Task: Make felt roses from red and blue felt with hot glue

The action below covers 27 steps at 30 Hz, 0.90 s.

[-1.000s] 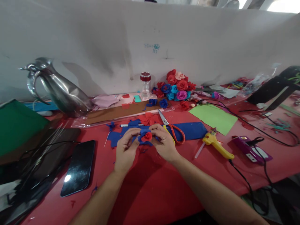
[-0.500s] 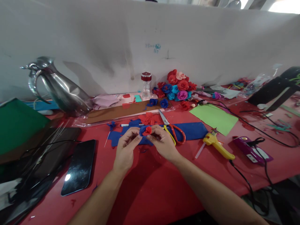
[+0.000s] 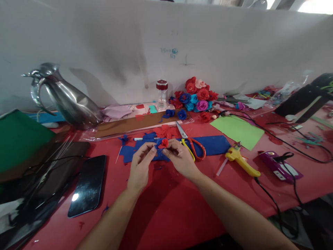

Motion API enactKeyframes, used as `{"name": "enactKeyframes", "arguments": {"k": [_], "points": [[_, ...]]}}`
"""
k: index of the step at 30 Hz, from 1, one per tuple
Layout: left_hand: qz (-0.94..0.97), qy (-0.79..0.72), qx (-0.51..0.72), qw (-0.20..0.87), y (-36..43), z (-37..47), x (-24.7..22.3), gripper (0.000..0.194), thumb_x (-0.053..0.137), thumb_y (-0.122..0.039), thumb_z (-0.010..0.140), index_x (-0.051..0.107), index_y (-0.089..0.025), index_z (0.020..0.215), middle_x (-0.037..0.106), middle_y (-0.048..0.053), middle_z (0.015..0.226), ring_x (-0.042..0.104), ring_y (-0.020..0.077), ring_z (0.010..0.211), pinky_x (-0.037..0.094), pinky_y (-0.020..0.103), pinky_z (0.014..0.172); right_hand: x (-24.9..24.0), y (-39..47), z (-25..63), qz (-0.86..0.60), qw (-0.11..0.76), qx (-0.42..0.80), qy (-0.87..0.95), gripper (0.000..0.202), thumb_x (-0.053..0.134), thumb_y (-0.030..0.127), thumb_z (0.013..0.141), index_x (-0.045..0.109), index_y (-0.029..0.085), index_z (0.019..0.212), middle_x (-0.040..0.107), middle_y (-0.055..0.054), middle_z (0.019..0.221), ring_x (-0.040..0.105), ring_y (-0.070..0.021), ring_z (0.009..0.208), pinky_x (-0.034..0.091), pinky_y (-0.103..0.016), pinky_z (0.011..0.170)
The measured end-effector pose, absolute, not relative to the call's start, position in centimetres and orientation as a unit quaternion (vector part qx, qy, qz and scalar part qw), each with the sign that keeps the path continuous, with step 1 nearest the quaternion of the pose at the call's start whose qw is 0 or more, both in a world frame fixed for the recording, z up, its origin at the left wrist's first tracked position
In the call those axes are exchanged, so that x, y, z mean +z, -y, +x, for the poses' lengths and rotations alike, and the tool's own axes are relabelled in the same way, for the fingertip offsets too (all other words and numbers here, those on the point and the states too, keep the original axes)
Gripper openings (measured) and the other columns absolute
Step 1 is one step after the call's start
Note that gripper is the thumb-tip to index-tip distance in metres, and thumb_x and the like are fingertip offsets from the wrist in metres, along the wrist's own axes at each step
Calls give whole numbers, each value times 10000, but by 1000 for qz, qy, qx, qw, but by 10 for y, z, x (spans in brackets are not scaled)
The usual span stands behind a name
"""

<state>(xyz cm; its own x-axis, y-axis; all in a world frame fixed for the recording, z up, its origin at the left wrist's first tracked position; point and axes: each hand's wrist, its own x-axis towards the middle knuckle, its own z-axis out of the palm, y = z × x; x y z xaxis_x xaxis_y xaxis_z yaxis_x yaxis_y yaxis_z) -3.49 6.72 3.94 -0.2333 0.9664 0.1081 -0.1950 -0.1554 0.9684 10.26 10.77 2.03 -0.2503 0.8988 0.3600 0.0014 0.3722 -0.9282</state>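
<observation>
Holds in both bare hands a small flower point(image 3: 162, 143) with red petals and a blue outer layer, raised above the middle of the red bench point(image 3: 169, 211). Pinches the blue part, at its left side, between thumb and fingers of the left hand point(image 3: 142, 163). Grips the right side of the flower with the bent fingers of the right hand point(image 3: 181, 159), close to the thumb; cannot tell the exact place of contact there, too small and partly hidden. Has on the bench, just beyond the flower, some blue pieces point(image 3: 127, 152) and a blue sheet point(image 3: 215, 144), with a white pen point(image 3: 139, 139) and red scraps point(image 3: 166, 131) a little farther. Has also scissors point(image 3: 182, 132) with red and yellow handles, lying just to the right of the right hand, partly over the blue sheet. Can see farther away a long brown strip point(image 3: 122, 126), with two blue flowers point(image 3: 181, 114) at its right end, and near the white wall point(image 3: 104, 41) a clear jar point(image 3: 162, 95) with a dark red lid. To the right of this jar, can see a heap of flowers point(image 3: 197, 97) in red, blue and pink. Has on the right a light green sheet point(image 3: 237, 131) and a yellow glue gun point(image 3: 241, 162). Has on the left a dark phone point(image 3: 88, 185), and farther a metal jug point(image 3: 70, 100).
</observation>
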Motion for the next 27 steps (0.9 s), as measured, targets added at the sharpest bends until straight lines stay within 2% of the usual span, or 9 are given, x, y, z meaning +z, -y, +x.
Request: {"name": "enactKeyframes", "arguments": {"k": [6,13,17,22,27], "points": [[418,-455,647,448,-67,-34,43,117,722,-285,719,652,-194,699,576,-16,707,483,126,671,405,248,642,21,-107,102,-340,491,455,660,94,645,287,805,615,222,743,605,-25,816,561,-161,748,453,-285,680],[386,-467,667,433,-63,-28,47,145,749,-274,678,631,-191,659,532,-38,614,426,101,583,370,231,565,30,-99,101,-357,530,366,676,101,622,220,828,613,226,727,600,-30,804,559,-169,761,465,-291,701],[368,-460,678,440,-64,-30,46,174,715,-304,716,636,-189,611,518,-37,547,436,99,552,384,232,568,31,-97,101,-357,544,347,675,117,614,222,837,609,221,720,607,-33,802,564,-167,763,467,-289,703],[409,-463,654,437,-71,-32,39,114,774,-268,647,733,-201,730,628,-7,741,539,122,701,460,239,672,27,-102,102,-365,544,378,654,99,614,250,841,615,213,749,609,-34,810,570,-167,784,471,-289,715],[483,-468,622,401,-69,-32,37,75,744,-268,694,735,-199,666,634,17,794,575,155,795,491,280,754,21,-106,102,-340,531,429,647,111,645,283,819,614,213,738,608,-35,821,575,-170,783,479,-301,730]]}}
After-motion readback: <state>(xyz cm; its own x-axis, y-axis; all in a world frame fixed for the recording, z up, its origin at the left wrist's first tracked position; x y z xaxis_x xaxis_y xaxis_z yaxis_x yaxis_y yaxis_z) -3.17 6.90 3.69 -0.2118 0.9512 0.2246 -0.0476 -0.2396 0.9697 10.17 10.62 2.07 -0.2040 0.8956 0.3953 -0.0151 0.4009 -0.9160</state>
